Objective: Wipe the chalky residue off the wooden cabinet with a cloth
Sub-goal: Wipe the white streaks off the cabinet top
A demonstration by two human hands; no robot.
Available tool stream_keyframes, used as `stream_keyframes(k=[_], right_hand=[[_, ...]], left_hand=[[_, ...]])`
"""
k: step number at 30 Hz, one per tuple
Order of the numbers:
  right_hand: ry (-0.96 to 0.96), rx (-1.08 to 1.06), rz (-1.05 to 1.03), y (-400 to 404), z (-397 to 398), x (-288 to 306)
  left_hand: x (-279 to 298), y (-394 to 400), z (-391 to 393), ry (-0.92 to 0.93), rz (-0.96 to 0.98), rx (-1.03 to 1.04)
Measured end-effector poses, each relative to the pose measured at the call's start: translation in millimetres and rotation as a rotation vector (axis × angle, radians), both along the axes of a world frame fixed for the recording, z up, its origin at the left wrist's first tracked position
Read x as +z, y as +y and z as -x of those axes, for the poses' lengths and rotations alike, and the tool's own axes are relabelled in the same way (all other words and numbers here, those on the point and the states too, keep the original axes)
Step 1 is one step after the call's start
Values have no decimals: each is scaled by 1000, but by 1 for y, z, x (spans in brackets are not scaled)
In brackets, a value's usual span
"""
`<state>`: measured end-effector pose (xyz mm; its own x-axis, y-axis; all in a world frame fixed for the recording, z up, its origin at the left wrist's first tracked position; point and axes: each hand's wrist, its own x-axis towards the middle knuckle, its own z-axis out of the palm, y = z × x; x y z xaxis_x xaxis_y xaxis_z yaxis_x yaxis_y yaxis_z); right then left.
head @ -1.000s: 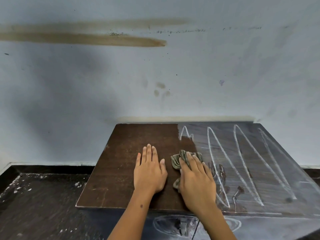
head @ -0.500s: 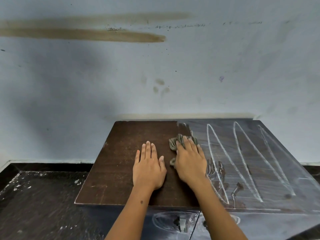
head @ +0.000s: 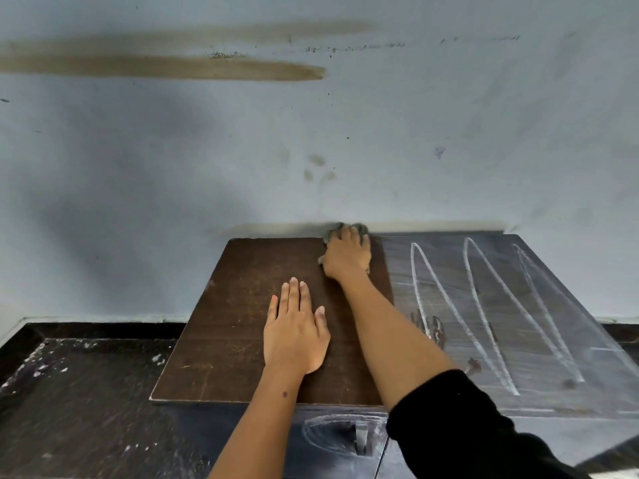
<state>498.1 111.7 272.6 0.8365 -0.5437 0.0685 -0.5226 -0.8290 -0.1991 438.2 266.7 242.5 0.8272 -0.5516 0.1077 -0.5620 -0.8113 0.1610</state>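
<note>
The dark brown wooden cabinet top (head: pixel 242 323) stands against a pale, smudged wall (head: pixel 173 167). Its left half shows bare, matte grain; its right half is filmed grey with chalky residue (head: pixel 484 305) and looping white chalk strokes. The right hand (head: pixel 347 254) reaches to the back edge, fingers spread and bent down over a crumpled grey-green cloth (head: pixel 332 233), pressing it where wood meets wall. The left hand (head: pixel 295 335) lies flat on the clean wood, fingers straight and close together. A black sleeve (head: pixel 466 426) covers the right upper arm.
</note>
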Motion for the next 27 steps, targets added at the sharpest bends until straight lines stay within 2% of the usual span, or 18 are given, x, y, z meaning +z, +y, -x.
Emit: stream_keyframes(k=[4, 6, 9, 12, 14, 18, 20, 22, 27], right_hand=[[-15, 205, -18, -13, 13, 1], [-15, 162, -23, -35, 28, 0], [-42, -35, 13, -66, 48, -5], [-16, -183, 12, -64, 46, -5], [-12, -163, 21, -45, 33, -3], [-25, 128, 20, -10, 11, -3], [-22, 205, -7, -16, 12, -2], [-33, 205, -14, -34, 21, -2], [-32, 18, 21, -76, 47, -5]], left_hand=[[1, 0, -1, 14, -21, 3], [0, 0, -2, 17, -32, 0], [0, -1, -2, 7, -36, 6], [-1, -1, -2, -7, -39, 10], [-1, -1, 0, -19, -33, 13], [0, -1, -2, -5, -41, 8], [0, -1, -3, 10, -50, 12], [-1, 0, -4, 14, -57, 6], [-2, 0, -4, 11, -44, -5]])
